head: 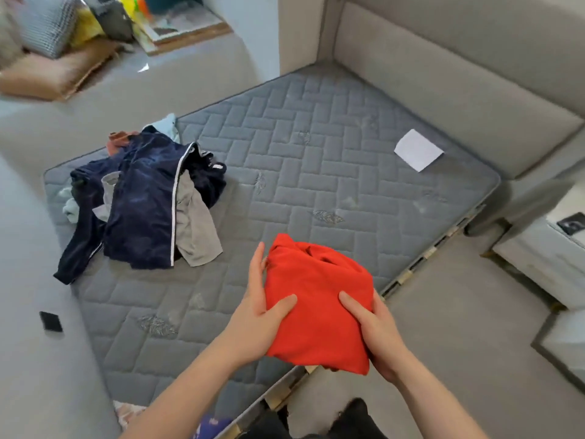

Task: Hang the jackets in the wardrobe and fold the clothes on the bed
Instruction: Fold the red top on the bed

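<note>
A folded red garment (319,299) is held above the near edge of the grey quilted mattress (316,172). My left hand (259,315) grips its left side with the thumb on top. My right hand (373,331) grips its right side, thumb also on top. At the mattress's left side lies a loose pile of clothes (148,201): dark navy pieces with a white stripe, a grey piece, a light blue piece and a rust-coloured one. No wardrobe is in view.
A white paper sheet (418,150) lies on the mattress near the grey padded headboard (443,68). A small black object (50,321) sits on the grey ledge at left. A white bedside cabinet (544,251) stands at right. Cushions and clutter (63,33) fill the far left.
</note>
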### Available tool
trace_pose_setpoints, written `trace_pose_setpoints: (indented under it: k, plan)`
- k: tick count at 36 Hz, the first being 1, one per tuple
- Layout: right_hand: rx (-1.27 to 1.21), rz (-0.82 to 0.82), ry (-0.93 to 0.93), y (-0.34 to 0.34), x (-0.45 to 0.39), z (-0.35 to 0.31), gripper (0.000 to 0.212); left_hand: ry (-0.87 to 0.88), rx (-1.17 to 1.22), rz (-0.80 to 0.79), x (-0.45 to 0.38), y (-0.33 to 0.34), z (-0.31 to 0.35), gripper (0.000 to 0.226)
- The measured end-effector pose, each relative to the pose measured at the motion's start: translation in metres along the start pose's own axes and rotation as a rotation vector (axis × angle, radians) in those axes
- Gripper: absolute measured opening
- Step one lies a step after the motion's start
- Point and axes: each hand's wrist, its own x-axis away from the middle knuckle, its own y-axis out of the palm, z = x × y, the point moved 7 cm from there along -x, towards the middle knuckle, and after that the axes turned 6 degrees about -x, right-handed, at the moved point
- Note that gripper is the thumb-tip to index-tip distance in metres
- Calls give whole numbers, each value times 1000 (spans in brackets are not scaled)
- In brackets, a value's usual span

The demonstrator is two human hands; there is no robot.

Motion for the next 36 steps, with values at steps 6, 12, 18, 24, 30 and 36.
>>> trace_pose_setpoints:
  k: [6, 12, 18, 24, 30, 36]
  plan:
    - [-41, 144, -93, -69, 44, -30, 58, 205, -252, -134, 3, 70, 59, 68]
    - [-136, 307, -145, -174, 99, -51, 48, 236, -269, -262, 0, 172, 101, 61]
    - [-194, 447, -225, -268, 158, -69, 39, 288, -259, -405, 10, 275, 140, 60]
    - [-222, 534, -314, -337, 185, -93, 31, 353, -245, -458, 16, 348, 176, 61]
    - [-248, 534, -365, -385, 180, -112, 32, 372, -263, -493, 0, 394, 205, 60]
    - [-275, 549, -398, -438, 155, -138, 31, 378, -263, -532, -40, 447, 234, 60]
